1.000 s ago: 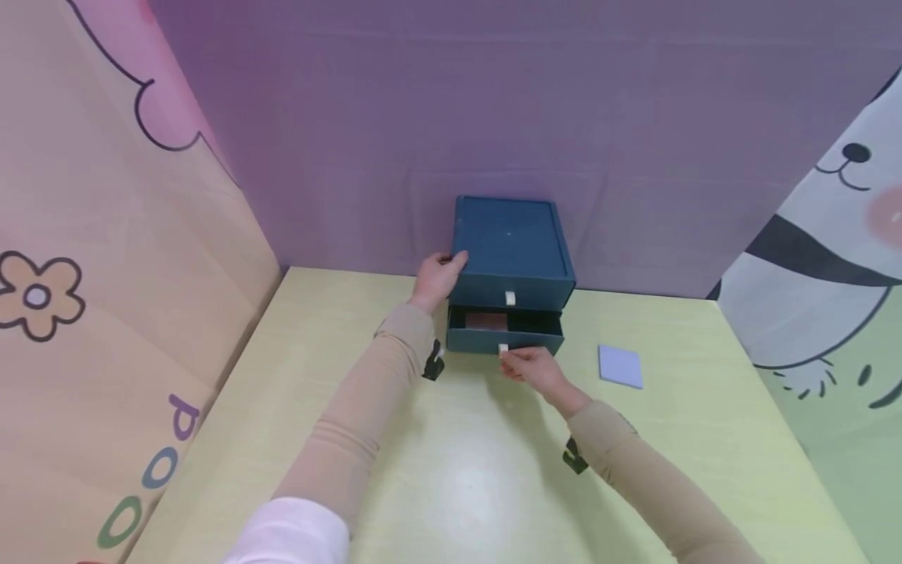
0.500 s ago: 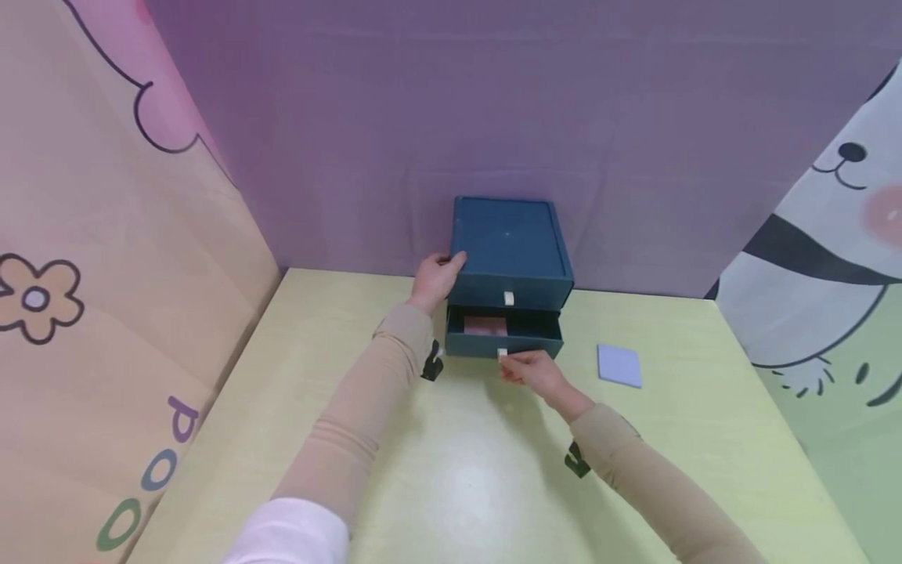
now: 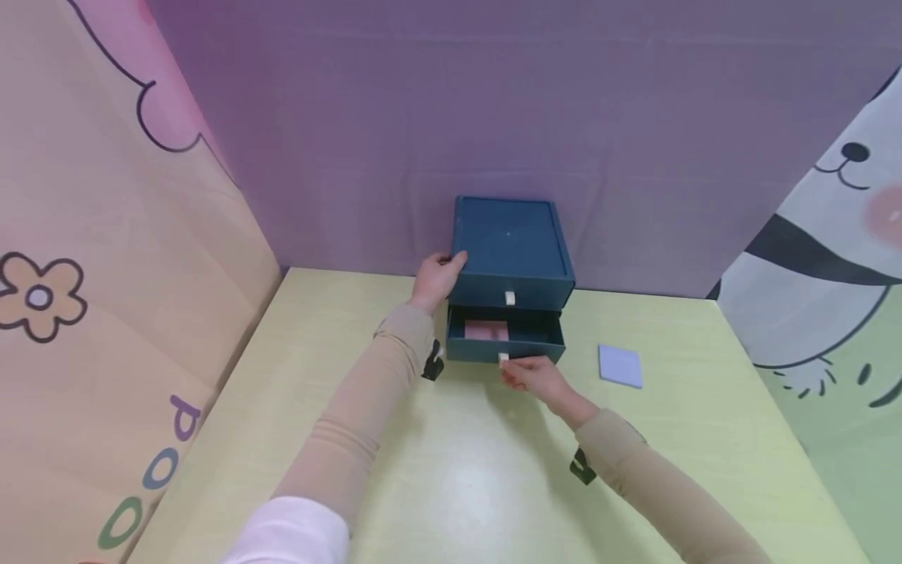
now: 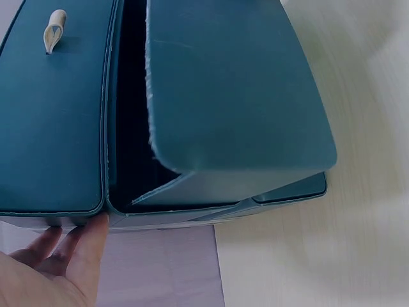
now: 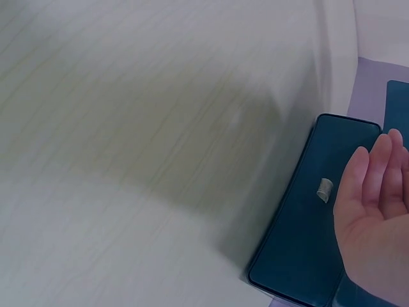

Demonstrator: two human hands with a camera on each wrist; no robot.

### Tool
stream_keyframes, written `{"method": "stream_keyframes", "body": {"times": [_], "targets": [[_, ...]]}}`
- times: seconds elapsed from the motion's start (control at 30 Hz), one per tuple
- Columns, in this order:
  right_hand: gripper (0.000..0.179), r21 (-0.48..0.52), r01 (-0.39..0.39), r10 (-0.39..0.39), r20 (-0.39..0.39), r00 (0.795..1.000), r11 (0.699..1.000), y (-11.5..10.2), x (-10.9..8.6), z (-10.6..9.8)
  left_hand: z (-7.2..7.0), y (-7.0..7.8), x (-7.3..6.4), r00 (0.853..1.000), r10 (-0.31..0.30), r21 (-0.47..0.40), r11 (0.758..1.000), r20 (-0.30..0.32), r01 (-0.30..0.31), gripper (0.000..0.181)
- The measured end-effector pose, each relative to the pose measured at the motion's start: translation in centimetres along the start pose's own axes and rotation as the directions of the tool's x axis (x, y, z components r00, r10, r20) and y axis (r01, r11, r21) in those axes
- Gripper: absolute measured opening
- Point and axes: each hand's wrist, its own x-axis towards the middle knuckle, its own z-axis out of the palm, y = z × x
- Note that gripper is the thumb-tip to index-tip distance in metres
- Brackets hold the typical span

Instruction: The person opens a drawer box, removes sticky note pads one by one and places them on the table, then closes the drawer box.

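A dark blue two-drawer box (image 3: 513,239) stands against the back wall. Its lower drawer (image 3: 521,350) is pulled partly out, with a pink square pad (image 3: 486,330) inside. My right hand (image 3: 539,378) pinches the white pull tab (image 3: 503,358) on that drawer's front. In the right wrist view, the right hand (image 5: 377,224) overlaps a drawer front bearing a pull tab (image 5: 324,190). My left hand (image 3: 435,280) holds the box's left side near the front, thumb at the top edge. The left wrist view shows the left hand (image 4: 61,265) with fingers against the side, near the protruding drawer (image 4: 243,89).
A lilac square pad (image 3: 620,366) lies on the pale table (image 3: 451,486), right of the box. A purple wall (image 3: 338,141) rises behind it. Printed panels stand left and right of the table. The upper drawer (image 3: 472,291) is closed.
My right hand has drawn the lower drawer a little further toward me, and more of the pink pad shows. The left hand, the box and the lilac pad have stayed put.
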Motion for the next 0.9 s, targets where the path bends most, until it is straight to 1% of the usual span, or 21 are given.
{"method": "stream_keyframes", "body": {"times": [0.23, 0.43, 0.63, 0.77, 0.9], "targets": [[0.041, 0.014, -0.02, 0.02, 0.014, 1.0, 1.0, 0.1, -0.2, 0.0, 0.0, 0.0, 0.0, 1.0, -0.001, -0.004, 1.0, 0.002, 0.001, 0.061], [0.04, 0.017, -0.041, 0.041, 0.043, 0.998, 0.999, 0.0, -0.7, 0.0, -0.1, 0.0, -0.1, 1.0, 0.002, -0.006, 1.0, 0.009, -0.002, 0.061], [0.04, 0.018, -0.059, 0.058, 0.06, 0.996, 0.998, 0.0, -1.1, 0.0, -0.1, 0.0, -0.1, 1.0, -0.009, -0.013, 1.0, 0.021, 0.009, 0.062], [0.039, 0.017, -0.063, 0.062, 0.056, 0.996, 0.998, 0.1, -1.3, 0.0, -0.1, 0.0, 0.0, 1.0, -0.007, -0.013, 1.0, 0.02, 0.007, 0.062], [0.04, -0.004, -0.067, 0.067, 0.055, 0.996, 0.998, 0.2, -1.3, 0.0, 0.0, 0.0, 0.0, 1.0, -0.004, -0.006, 1.0, 0.011, 0.004, 0.062]]}}
